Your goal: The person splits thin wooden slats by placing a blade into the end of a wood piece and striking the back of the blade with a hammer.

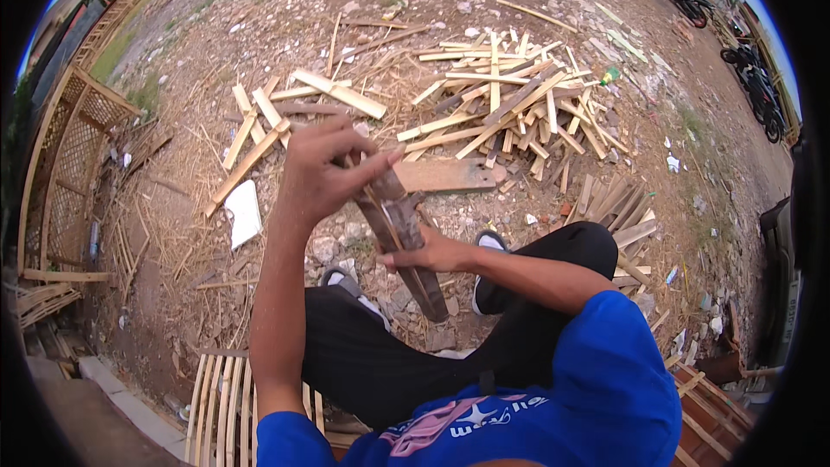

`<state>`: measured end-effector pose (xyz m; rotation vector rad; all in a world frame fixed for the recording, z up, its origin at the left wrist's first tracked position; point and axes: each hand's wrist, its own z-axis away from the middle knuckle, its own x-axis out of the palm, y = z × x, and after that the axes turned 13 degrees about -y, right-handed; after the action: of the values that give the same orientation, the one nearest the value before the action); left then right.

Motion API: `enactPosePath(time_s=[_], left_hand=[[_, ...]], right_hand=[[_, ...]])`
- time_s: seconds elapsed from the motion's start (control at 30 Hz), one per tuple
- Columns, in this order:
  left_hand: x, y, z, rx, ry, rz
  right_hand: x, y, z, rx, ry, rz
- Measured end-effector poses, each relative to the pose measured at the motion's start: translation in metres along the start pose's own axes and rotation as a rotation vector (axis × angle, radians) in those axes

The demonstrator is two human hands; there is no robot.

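Note:
Tilted in front of my knees is a dark brown length of split bamboo or wood point(424, 290), with a pale line running down its middle. I cannot tell whether it is one cracked piece or two laid together. My left hand point(328, 164) is closed round its upper end, thumb along the top. Lower down, my right hand point(432, 252) grips it, the thumb lying across the near face. Beyond the hands, a flat brown board point(450, 175) with a hole at its right end lies on the ground.
A big pile of pale split sticks point(519, 104) lies ahead right, a smaller pile point(259, 121) ahead left. Dark slats point(605, 203) lie beyond my right knee. A white shard point(244, 212) is at left, near a lattice frame point(69, 164). Motorbikes point(752, 86) stand far right.

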<state>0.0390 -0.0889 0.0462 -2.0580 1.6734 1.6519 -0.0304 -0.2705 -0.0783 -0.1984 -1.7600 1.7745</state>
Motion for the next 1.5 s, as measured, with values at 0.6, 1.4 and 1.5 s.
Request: enactPosePath(time_s=[0.6, 1.4, 1.5], left_hand=[[0.062, -0.030, 0.033, -0.592, -0.056, 0.520], [0.088, -0.023, 0.014, -0.424, 0.082, 0.230], [0.078, -0.020, 0.010, -0.386, 0.302, 0.299]], right_hand=[[-0.085, -0.062, 0.014, -0.318, 0.318, -0.268], [-0.144, -0.119, 0.051, -0.726, 0.804, 0.141], [-0.171, -0.126, 0.056, -0.495, 0.810, 0.914]])
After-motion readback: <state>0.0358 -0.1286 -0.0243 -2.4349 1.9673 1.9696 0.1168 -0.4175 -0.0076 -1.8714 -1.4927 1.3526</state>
